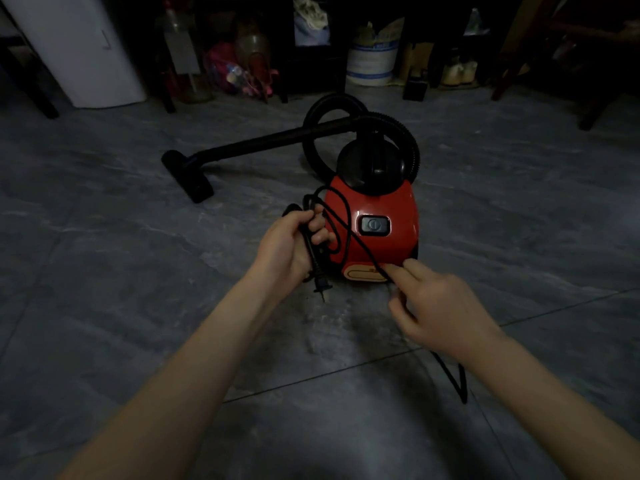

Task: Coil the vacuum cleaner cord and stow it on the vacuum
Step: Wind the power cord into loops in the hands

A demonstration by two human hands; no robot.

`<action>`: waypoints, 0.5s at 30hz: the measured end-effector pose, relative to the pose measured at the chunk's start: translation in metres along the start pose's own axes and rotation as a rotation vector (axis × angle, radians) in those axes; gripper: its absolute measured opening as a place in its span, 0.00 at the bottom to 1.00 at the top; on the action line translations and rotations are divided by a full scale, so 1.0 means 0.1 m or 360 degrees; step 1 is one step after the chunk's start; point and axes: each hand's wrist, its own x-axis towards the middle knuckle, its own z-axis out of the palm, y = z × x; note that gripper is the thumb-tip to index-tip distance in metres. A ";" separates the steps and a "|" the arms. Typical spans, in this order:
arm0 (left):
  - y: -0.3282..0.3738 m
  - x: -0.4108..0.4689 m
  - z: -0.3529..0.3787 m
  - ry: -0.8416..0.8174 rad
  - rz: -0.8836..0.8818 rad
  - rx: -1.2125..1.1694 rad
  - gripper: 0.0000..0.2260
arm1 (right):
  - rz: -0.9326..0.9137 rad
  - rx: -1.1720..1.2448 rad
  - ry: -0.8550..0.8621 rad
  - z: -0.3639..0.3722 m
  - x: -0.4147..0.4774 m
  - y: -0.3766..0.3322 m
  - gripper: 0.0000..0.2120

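A small red vacuum cleaner [381, 216] with a black top stands on the grey tiled floor. My left hand [291, 247] grips several loops of the black cord [341, 216] just left of the vacuum, and the plug [321, 289] hangs below that fist. One strand runs across the red body down to my right hand [440, 313], which pinches it by the vacuum's front lower edge. Behind my right wrist the cord trails onto the floor in a bend.
The black hose [414, 143] arcs behind the vacuum, and its wand and floor nozzle [190, 174] lie to the left. A white appliance [79, 46], a bucket [372, 62], bottles and dark furniture legs line the far side. Bare tiles surround me.
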 end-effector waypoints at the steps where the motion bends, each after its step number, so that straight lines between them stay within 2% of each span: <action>1: -0.01 -0.01 0.01 -0.0028 0.0002 0.0065 0.09 | -0.0084 0.0012 0.0000 -0.03 0.01 0.00 0.21; 5: -0.05 -0.03 0.03 -0.0117 0.0034 0.0261 0.07 | -0.0160 0.0368 0.0012 -0.09 0.04 0.08 0.17; 10: 0.01 -0.05 0.04 -0.0236 0.0095 0.0387 0.07 | 0.0199 0.0885 0.0049 -0.14 0.06 0.19 0.14; 15: -0.03 -0.11 0.09 -0.0305 0.0124 0.0584 0.15 | 0.0402 0.1168 -0.0015 -0.25 0.08 0.21 0.10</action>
